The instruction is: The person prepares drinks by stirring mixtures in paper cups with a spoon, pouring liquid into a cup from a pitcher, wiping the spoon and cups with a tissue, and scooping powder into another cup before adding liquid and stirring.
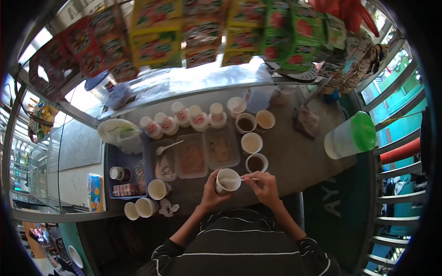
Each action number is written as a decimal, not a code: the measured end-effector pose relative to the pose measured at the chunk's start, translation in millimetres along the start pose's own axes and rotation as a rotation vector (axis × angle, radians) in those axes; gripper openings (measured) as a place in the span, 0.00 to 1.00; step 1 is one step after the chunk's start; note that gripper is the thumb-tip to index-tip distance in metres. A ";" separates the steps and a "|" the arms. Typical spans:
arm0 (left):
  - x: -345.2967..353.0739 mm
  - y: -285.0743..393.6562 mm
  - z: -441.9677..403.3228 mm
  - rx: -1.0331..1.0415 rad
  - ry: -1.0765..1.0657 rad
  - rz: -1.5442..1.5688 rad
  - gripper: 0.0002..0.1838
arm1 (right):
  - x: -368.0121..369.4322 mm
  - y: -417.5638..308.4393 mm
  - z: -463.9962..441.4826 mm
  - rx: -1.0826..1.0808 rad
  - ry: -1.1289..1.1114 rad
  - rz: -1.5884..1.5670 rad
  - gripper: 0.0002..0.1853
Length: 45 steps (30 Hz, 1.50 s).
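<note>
My left hand (212, 194) is wrapped around a white paper cup (223, 187) in front of my body, its mouth tilted up toward me. In my right hand (266, 188) a thin white plastic spoon (245, 179) is pinched by the handle, and its bowl end reaches into that cup. How much the cup contains is hard to make out. Just beyond my hands stands a cup of brown liquid (256, 163), with a paler cup (252, 143) behind it. Three plastic tubs sit to the left: a pinkish powder tub (165, 168) with a spoon in it, a brown powder tub (191, 158) and a tan powder tub (221, 149).
Several white lidded bottles (199, 118) line the back. A blue basket (110, 152) with packets is at left, near paper cup stacks (146, 208) and crumpled tissue (168, 208). A green-lidded pitcher (352, 135) stands right. Sachet strips (156, 32) hang overhead.
</note>
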State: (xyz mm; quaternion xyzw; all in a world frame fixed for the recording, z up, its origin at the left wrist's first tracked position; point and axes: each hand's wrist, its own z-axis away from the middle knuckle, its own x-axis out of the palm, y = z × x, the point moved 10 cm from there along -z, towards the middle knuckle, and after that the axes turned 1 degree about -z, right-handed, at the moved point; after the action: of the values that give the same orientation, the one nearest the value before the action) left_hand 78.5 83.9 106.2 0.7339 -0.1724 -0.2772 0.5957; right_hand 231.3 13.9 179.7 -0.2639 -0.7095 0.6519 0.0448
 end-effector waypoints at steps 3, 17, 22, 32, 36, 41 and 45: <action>37.8 15.4 -0.2 0.034 0.020 0.003 0.42 | -49.9 -11.6 1.1 -0.049 -0.058 0.051 0.05; 145.7 76.4 -41.6 0.209 0.077 -0.119 0.43 | -161.0 49.5 -9.9 0.277 -0.184 -0.340 0.06; 147.2 78.8 -41.6 0.195 0.131 -0.114 0.43 | -180.0 35.4 -23.9 -0.056 0.025 0.020 0.08; 170.9 74.3 -56.4 0.373 0.065 -0.060 0.46 | -197.8 29.1 -19.5 -0.058 -0.124 -0.025 0.19; 174.9 90.2 -68.1 0.468 0.067 -0.075 0.45 | -386.2 114.0 71.7 0.034 1.411 -0.134 0.21; 180.5 85.6 -74.7 0.472 0.055 0.107 0.46 | -492.7 181.7 89.5 0.164 1.466 -0.239 0.22; 190.7 76.6 -75.4 0.407 0.006 0.145 0.45 | -547.0 175.4 30.3 -0.163 0.954 0.246 0.27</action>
State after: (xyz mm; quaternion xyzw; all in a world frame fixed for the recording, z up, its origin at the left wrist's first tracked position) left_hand 280.7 13.7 152.4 0.8255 -0.2757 -0.1907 0.4540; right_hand 742.9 -248.3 162.3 -0.6172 -0.6221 0.4014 0.2663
